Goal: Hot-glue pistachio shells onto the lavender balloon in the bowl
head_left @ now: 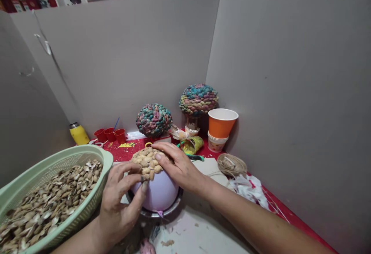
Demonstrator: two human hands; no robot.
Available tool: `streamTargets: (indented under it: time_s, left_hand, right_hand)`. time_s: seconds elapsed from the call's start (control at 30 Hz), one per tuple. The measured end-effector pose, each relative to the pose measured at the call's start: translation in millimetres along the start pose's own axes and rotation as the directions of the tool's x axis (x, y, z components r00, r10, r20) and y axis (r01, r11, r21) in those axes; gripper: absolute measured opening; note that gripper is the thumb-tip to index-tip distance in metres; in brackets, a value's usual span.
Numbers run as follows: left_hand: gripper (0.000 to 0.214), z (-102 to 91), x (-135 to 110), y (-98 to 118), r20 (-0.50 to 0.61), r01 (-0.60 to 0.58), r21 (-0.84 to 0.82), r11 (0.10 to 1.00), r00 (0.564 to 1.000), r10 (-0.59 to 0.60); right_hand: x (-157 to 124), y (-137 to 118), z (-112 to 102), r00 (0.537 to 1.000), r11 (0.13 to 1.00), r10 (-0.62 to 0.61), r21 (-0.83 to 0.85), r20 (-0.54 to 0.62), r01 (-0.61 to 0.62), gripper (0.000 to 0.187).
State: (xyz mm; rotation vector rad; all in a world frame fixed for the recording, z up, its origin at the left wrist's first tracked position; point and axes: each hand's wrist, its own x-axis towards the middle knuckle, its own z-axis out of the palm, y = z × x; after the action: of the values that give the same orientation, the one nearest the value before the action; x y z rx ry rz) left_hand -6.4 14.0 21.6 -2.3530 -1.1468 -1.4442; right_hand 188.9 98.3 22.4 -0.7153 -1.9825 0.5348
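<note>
A pale purple balloon [160, 194] sits in a round metal-rimmed bowl [174, 206], its knotted end at the front. Tan peanut shells [148, 162] cover its top in a close layer. My right hand [174, 163] lies over the shells on the right side, gripping the balloon with the thumb and fingers spread. At the lower left edge of the layer, my left hand [126, 192] has its thumb and index finger pinched around a peanut shell against the balloon. Those fingertips partly hide that shell.
A green basket [106, 157] of loose shells stands at the left. Behind are two colourful shell-covered domes [154, 120], red cups [109, 134], a yellow bottle [79, 133] and an orange paper bucket [222, 124]. Twine [232, 165] and a plastic bag [251, 190] lie right. Grey panels [130, 53] enclose the table.
</note>
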Motion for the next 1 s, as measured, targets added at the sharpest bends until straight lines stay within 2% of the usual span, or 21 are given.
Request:
streamTargets:
  time_s: [0.17,0.27,0.37,0.43,0.53,0.6,0.9,1.0]
  left_hand:
    - [0.022,2.0,-2,-9,-0.090,0.145,-0.090,0.985,0.984,-0.153]
    - [0.028,8.5,-2,-19,0.011,0.290,-0.096,0.952,0.957,-0.290]
    - [0.036,15.6,-3,-27,0.133,0.371,-0.148,0.917,0.926,-0.353]
    - [0.038,18.4,-4,-30,0.159,0.401,-0.197,0.895,0.914,-0.375]
    - [0.040,19.8,-6,-30,0.165,0.407,-0.249,0.879,0.912,-0.375]
    - [0.041,20.5,-8,-29,0.161,0.388,-0.258,0.885,0.920,-0.356]
    - [0.042,25.7,-13,-31,0.087,0.297,-0.221,0.929,0.955,-0.285]
    - [0.042,26.4,-15,-32,0.094,0.293,-0.218,0.931,0.956,-0.278]
  right_hand:
    - [0,0,-1,1.000,1.000,0.003,0.006,0.010,-0.003,0.032]
    - [-1,-3,-3,0.999,0.999,-0.038,-0.005,-0.036,0.038,0.028]
    - [-5,-12,-7,0.974,0.980,-0.192,-0.070,-0.117,0.185,0.025]
    - [-8,-20,-8,0.937,0.937,-0.337,-0.127,-0.097,0.324,0.027]
    - [-12,-31,-8,0.866,0.848,-0.500,-0.199,0.011,0.492,0.026]
    - [-13,-35,-6,0.839,0.808,-0.539,-0.241,0.066,0.538,0.022]
    - [-8,-38,-6,0.816,0.737,-0.551,-0.356,0.174,0.574,0.020]
    - [-9,-39,-9,0.824,0.734,-0.518,-0.377,0.229,0.565,0.019]
